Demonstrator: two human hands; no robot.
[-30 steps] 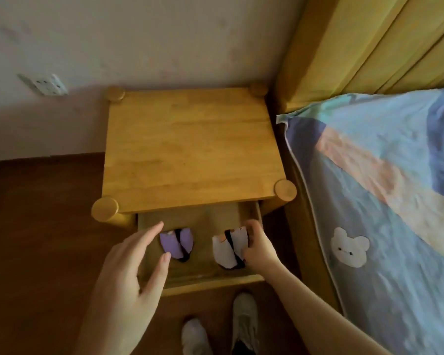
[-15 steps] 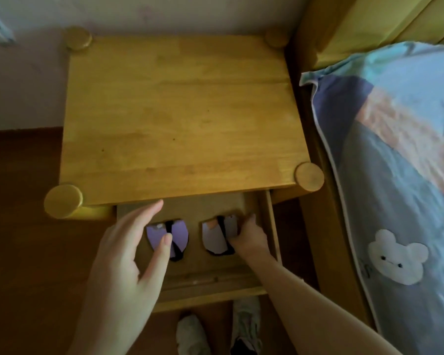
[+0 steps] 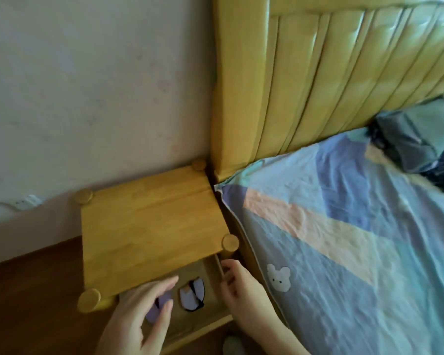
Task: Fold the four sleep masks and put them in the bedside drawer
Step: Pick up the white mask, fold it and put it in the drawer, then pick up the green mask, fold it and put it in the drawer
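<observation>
Head view: two folded sleep masks [image 3: 191, 295] in drawer [image 3: 213, 278] between released, empty hands [image 3: 139, 316].

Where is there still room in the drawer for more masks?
In the drawer, the bare strip along the right wall, between the right mask and the right hand, looks free. The back, under the nightstand top, is hidden. The left side is crowded: the left hand hovers over the left mask. The nightstand top is bare.

Two folded lilac sleep masks [image 3: 191, 294] in open drawer [image 3: 212, 280]
</observation>
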